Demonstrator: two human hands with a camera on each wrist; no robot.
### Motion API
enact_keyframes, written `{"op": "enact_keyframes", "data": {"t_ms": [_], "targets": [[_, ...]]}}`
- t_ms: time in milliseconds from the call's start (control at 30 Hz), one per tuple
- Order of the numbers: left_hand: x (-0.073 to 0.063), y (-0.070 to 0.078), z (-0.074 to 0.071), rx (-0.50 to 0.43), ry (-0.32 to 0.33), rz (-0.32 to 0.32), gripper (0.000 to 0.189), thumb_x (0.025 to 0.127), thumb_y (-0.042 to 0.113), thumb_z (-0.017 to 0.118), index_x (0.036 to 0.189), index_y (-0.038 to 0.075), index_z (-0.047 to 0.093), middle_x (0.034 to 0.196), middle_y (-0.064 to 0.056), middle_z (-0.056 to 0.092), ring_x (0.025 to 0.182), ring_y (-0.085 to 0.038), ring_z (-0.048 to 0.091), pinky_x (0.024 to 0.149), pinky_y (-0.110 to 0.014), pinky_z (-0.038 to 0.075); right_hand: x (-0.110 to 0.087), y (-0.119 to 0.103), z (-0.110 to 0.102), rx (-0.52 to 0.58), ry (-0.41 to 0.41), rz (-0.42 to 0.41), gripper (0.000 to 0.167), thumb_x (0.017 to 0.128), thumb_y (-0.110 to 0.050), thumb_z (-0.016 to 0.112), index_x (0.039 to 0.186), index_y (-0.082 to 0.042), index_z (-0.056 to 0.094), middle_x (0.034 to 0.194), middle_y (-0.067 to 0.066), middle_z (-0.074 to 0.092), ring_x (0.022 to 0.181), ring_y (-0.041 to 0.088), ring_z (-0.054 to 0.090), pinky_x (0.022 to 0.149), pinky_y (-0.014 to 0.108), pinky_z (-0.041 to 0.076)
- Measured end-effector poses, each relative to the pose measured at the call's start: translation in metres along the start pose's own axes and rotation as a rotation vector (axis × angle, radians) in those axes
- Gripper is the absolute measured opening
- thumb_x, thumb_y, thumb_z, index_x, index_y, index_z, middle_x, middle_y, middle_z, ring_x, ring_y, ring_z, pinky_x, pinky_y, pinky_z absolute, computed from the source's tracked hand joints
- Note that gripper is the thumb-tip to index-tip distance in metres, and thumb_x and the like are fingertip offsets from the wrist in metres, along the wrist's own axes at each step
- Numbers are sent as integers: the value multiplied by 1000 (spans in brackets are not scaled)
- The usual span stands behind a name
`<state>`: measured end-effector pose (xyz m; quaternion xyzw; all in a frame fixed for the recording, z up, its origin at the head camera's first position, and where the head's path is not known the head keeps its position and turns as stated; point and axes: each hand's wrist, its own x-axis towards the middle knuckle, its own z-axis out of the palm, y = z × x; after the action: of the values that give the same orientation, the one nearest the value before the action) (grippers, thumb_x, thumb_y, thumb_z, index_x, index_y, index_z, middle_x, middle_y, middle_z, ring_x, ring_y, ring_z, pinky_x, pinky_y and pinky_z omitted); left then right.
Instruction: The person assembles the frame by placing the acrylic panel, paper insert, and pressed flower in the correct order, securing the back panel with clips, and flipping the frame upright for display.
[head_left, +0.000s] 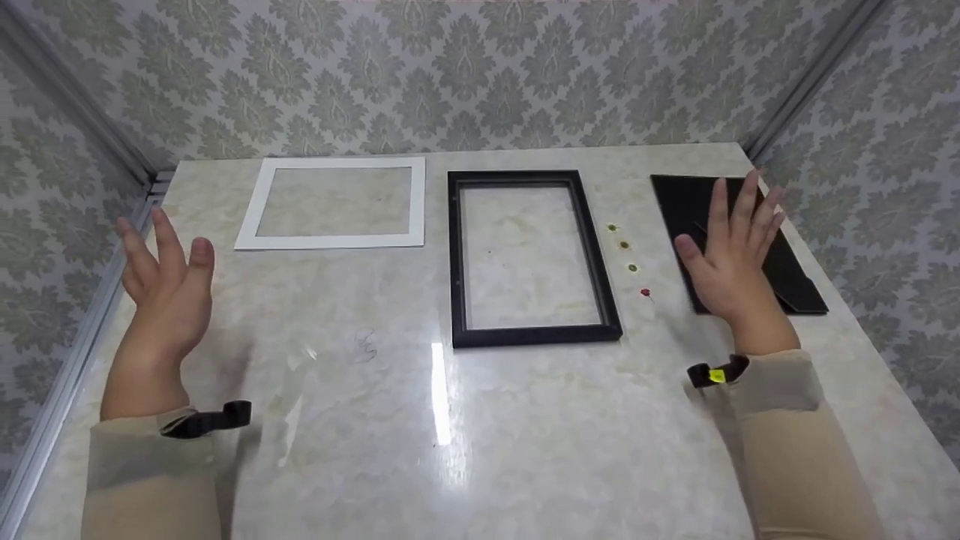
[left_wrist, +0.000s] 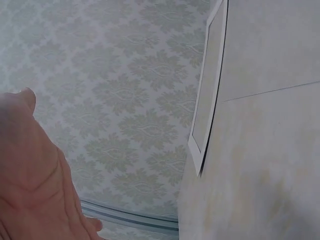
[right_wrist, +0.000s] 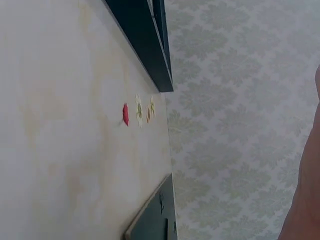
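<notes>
In the head view my left hand (head_left: 169, 292) is raised over the left side of the table, fingers spread, holding nothing. A white rectangular mat border (head_left: 330, 241) lies near it at the back left. My right hand (head_left: 731, 270) is raised too, its fingers extended, in front of a black backing board (head_left: 679, 217). At the middle lies a black picture frame (head_left: 459, 300). Between frame and board is a column of small dried flowers: a red one (head_left: 646, 292) nearest, and pale yellow ones such as this flower (head_left: 625, 245) behind it.
The marble-patterned table (head_left: 555, 435) meets a patterned back wall (head_left: 465, 75), with side walls left and right. A thin dark thread-like mark (head_left: 365, 345) shows on the table left of the frame. Light glares off the surface (head_left: 441, 394) below the frame.
</notes>
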<state>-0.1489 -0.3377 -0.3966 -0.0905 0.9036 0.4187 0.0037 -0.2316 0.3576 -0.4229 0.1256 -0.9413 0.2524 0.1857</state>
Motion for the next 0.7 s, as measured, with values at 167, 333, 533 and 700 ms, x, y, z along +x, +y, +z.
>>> {"op": "enact_keyframes", "data": {"t_ms": [167,333,533,700], "targets": [[2,2,1,13,-29,-36,100,114,74,34,171,32,-37,175,-12,-54,162,-70,-32,121,-99,-1,2,-16,6,265,-73,18,93,119,-64,36,182,-14,-10,189,13,-28,173,39,-33,139,66,-22],[5,4,3,98,-84,-102,144,98,74,77,171,25,-37,180,-22,-44,164,-77,-2,124,-93,20,1,-36,16,546,-207,83,82,123,-35,44,182,-25,-12,192,-2,-19,178,25,-20,145,60,-9],[9,3,12,97,-150,-123,154,91,63,91,174,16,-31,184,-31,-27,167,-69,13,130,-84,24,-6,-55,33,728,-318,160,72,124,-29,39,184,-23,1,194,5,5,180,36,7,142,70,18],[13,2,25,97,-167,-131,151,91,57,93,178,12,-21,184,-39,-13,166,-69,16,132,-82,26,-11,-62,49,756,-362,202,70,124,-26,43,183,-12,9,193,12,12,179,41,11,145,64,15]]}}
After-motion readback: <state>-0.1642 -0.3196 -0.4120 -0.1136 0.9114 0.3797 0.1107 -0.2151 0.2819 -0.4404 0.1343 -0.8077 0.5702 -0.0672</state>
